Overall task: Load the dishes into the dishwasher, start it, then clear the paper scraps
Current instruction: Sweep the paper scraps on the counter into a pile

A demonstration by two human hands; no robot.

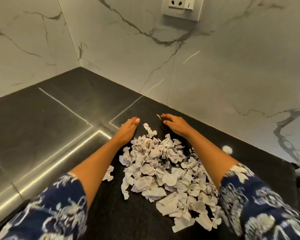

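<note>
Nearest the camera, two patterned sleeves (59, 213) frame the view at 7 and 5 o'clock, with both bare forearms stretched forward over the dark worktop (42, 118). Between the forearms lie the paper scraps (163, 170), a loose crumpled heap running from the near edge toward the hands. None of it has been lifted off the worktop. One stray piece (108, 173) sits outside the heap at its 9 o'clock, just beside the left forearm.

Past the far end of the heap, the left hand (130, 124) rests edge-down at 11 o'clock with straight fingers, grasping nothing. The right hand (173, 122) is at 1 o'clock, its fingers loosely curved down toward the worktop, also empty. The two bracket the heap like a rake. A tiny sliver (158, 116) lies between the fingertips, and a pale round spot (227, 149) sits at 3 o'clock. Beyond are the marble wall (232, 75) and a socket (178, 6) at 12 o'clock.

No dishes or dishwasher are in view, so that part cannot be checked. This looks like the last stage, gathering begun and removal left.
</note>
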